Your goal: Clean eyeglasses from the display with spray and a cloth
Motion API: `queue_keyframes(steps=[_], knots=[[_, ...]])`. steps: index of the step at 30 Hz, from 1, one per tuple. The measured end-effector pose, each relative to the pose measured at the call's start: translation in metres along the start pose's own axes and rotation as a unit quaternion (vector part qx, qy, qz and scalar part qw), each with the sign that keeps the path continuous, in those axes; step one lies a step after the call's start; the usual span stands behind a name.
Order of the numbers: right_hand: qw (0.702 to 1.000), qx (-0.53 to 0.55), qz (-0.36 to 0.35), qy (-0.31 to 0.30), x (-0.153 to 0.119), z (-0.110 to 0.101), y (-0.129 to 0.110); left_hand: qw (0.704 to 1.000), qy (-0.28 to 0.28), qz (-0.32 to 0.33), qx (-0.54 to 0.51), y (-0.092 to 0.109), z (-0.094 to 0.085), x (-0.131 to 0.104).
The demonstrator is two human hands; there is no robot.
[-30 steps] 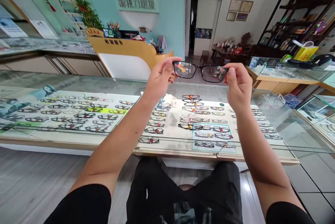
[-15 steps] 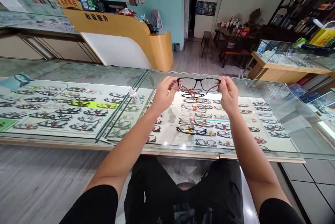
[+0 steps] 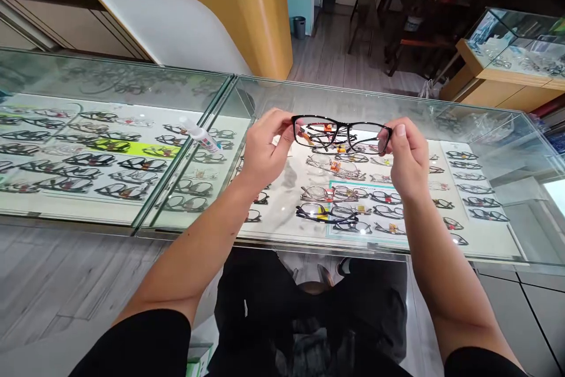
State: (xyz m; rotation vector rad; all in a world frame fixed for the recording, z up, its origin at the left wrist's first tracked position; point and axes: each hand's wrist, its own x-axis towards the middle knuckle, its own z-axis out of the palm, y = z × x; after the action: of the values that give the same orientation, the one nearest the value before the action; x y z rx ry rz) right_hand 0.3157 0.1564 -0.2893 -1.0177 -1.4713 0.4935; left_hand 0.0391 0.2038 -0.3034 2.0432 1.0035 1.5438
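Note:
A pair of black-framed eyeglasses (image 3: 342,124) is held up above the glass display case (image 3: 282,90), its lenses facing me. My left hand (image 3: 268,144) pinches the frame's left end between thumb and fingers. At the other end my right hand (image 3: 409,156) grips it the same way, thumb on top near the hinge. Below the raised pair, behind the glass, lie several rows of other eyeglasses (image 3: 326,212). A small white bottle (image 3: 203,134) with a printed label stands on the glass to the left of my left hand.
A second display case (image 3: 88,212) with more frames adjoins on the left. Across the aisle stand a yellow and white counter (image 3: 267,30), a grey bin (image 3: 299,27) and a dark stool (image 3: 364,12). Another glass showcase (image 3: 512,80) is at the far right.
My view has tilted downward. Both hands still hold the eyeglasses, which look nearer and larger, with the right end now slightly lower and my hands a little farther apart.

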Motion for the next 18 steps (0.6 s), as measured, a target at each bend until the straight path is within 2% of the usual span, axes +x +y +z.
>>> queue_keyframes(steps=[11, 18], knots=[[0.998, 0.051, 0.035, -0.007, -0.002, 0.007, 0.013, 0.984, 0.004, -0.089, -0.157, -0.006, 0.008, -0.001], [0.995, 0.063, 0.061, -0.041, -0.005, 0.012, 0.007, 0.976, 0.007, -0.098, -0.195, -0.003, 0.008, 0.002]])
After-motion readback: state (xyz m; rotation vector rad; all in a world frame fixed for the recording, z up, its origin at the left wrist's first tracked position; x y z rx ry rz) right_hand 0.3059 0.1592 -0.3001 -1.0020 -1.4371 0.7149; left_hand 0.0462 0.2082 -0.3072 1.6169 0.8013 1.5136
